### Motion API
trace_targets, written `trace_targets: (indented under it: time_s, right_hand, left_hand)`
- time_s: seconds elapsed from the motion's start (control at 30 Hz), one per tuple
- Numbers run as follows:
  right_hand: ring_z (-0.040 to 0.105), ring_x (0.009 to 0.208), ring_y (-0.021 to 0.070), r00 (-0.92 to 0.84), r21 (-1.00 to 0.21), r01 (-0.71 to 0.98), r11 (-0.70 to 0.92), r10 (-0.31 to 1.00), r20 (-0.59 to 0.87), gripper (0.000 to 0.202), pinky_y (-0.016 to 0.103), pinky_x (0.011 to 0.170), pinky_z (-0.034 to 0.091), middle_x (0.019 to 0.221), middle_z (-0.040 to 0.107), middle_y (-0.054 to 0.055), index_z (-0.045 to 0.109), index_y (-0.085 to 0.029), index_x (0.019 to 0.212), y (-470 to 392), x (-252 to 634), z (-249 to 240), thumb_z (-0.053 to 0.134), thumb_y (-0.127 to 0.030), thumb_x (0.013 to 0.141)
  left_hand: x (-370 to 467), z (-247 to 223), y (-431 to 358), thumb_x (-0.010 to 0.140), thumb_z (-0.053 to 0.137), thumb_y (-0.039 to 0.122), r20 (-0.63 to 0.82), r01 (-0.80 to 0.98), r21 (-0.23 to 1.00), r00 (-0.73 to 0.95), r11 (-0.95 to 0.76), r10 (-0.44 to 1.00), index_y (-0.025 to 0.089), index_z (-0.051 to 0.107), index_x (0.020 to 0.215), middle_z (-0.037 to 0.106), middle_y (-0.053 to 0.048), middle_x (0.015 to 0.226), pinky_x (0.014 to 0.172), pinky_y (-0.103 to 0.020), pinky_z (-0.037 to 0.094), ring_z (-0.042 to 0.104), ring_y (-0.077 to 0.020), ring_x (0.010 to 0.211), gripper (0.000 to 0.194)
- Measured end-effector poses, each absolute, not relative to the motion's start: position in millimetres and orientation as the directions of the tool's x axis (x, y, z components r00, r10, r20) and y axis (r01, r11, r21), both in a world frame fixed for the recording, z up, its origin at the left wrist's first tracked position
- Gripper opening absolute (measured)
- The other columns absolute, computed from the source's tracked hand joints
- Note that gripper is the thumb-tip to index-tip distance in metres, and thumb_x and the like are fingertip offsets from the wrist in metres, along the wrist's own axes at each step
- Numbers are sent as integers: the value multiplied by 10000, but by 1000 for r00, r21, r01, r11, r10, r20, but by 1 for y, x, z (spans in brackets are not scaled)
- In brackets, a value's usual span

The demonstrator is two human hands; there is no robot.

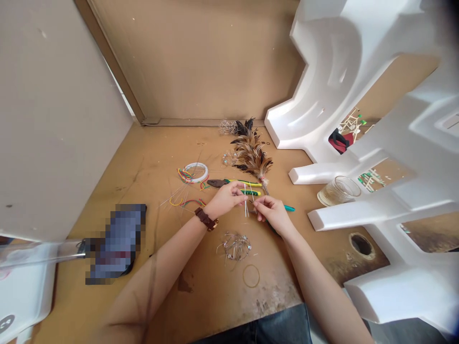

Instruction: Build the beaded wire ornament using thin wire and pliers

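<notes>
My left hand, with a brown-strapped watch at the wrist, pinches thin white sticks between thumb and fingers. To its right, my right hand is closed in a pinch on a slender pale wire that rises between the two hands. Pliers with green and yellow handles lie just beyond the fingers. A teal-handled tool is partly hidden under my right hand. Nearer to me lies a tangle of wires with small beads, and below it a thin yellowish ring.
A white ring with coloured strands lies left of the pliers. Brown and black feathers lie behind the hands. A glass stands at right among white moulded plastic parts. A pixelated flat object lies at left.
</notes>
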State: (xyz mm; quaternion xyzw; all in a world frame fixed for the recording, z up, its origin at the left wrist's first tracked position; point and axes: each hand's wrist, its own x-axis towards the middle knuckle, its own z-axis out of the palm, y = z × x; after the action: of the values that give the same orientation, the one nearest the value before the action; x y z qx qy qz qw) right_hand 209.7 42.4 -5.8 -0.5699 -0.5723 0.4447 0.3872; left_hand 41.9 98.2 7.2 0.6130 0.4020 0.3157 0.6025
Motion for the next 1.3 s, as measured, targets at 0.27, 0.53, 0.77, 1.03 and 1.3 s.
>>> trace_targets:
  time_s: [0.27,0.53,0.77,1.03,1.3]
  right_hand:
    - [537,615,143,-4,-809,584,75,996,89,131,248,576,400,706,593,28,600,-180,737,38,210,-2,513,-277,751]
    - [541,691,145,-195,-253,932,259,948,253,193,225,580,351,808,594,39,621,-194,850,26,203,9,430,-180,831]
    - [546,665,156,-257,-126,947,295,933,250,229,236,548,329,717,587,43,612,-183,732,24,199,10,429,-229,862]
    - [565,607,146,-102,-737,658,153,988,114,151,255,584,418,670,624,23,617,-180,790,36,212,4,516,-293,796]
    - [539,495,87,-133,-979,-75,-189,975,-178,247,235,515,462,623,609,-9,633,-157,734,43,221,4,708,-363,622]
  left_hand:
    - [39,27,81,831,452,153,403,760,288,455,-582,794,149,521,1078,535,-117,1076,798,-364,420,481,-246,991,256]
    - [54,31,63,837,456,140,208,657,13,735,-753,645,130,589,754,576,-79,811,668,-319,419,492,-223,866,157]
    - [52,30,63,831,457,123,163,635,70,754,-769,637,121,600,756,615,-82,777,637,-296,416,543,-213,814,162]
    - [47,16,79,826,469,181,201,506,586,665,-632,719,134,627,767,640,-48,719,631,-265,428,576,-155,678,176]
    - [46,15,87,722,595,328,-113,73,994,656,87,746,118,549,717,542,25,588,401,-158,384,448,-48,452,215]
